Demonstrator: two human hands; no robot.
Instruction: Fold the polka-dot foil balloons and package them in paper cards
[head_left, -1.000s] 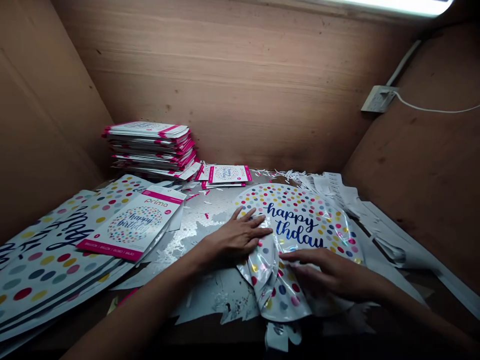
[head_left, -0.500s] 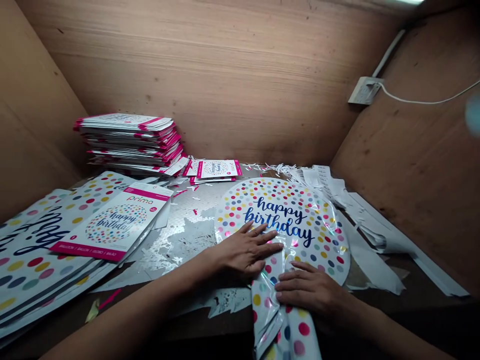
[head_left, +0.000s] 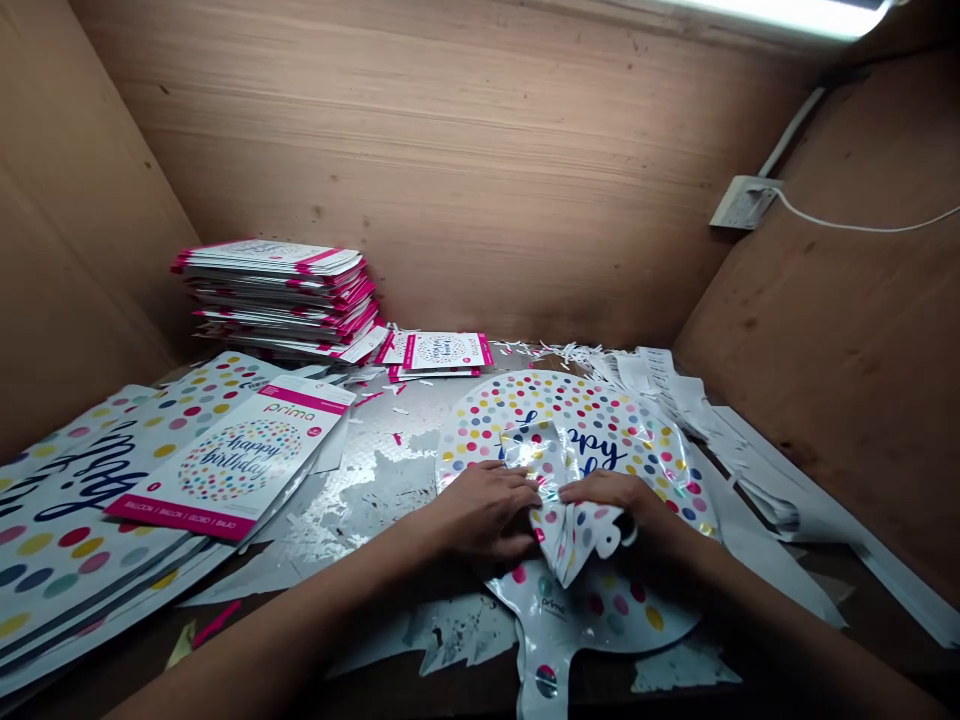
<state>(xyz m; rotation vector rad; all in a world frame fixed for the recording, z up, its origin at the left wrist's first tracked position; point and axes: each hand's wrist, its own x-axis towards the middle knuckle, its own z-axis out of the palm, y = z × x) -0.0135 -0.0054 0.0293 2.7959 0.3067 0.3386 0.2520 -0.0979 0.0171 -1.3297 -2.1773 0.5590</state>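
A polka-dot foil balloon, folded into a narrow bundle (head_left: 541, 455), lies between my hands with its lower end creased over. My left hand (head_left: 491, 512) presses on its left side, fingers bent around the edge. My right hand (head_left: 626, 498) grips its right side, fingers curled; a white tab with a small hole sticks out beneath. Under the bundle a flat, round "happy birthday" balloon (head_left: 660, 450) is spread out, its lettering partly covered. That balloon's neck (head_left: 544, 660) points toward me over the table's front edge.
To the left, a printed "prima" card (head_left: 232, 462) rests on a pile of flat dotted balloons (head_left: 45, 545). Behind stand a tall stack of cards (head_left: 281, 300) and a few loose cards (head_left: 446, 352). Paper strips (head_left: 757, 490) line the right side. A socket (head_left: 746, 203) is on the wall.
My hands have gone from lying flat to curled around the bundle. Its lower part, earlier hanging toward me, is now folded up, uncovering the round balloon's neck. The view has tilted slightly upward.
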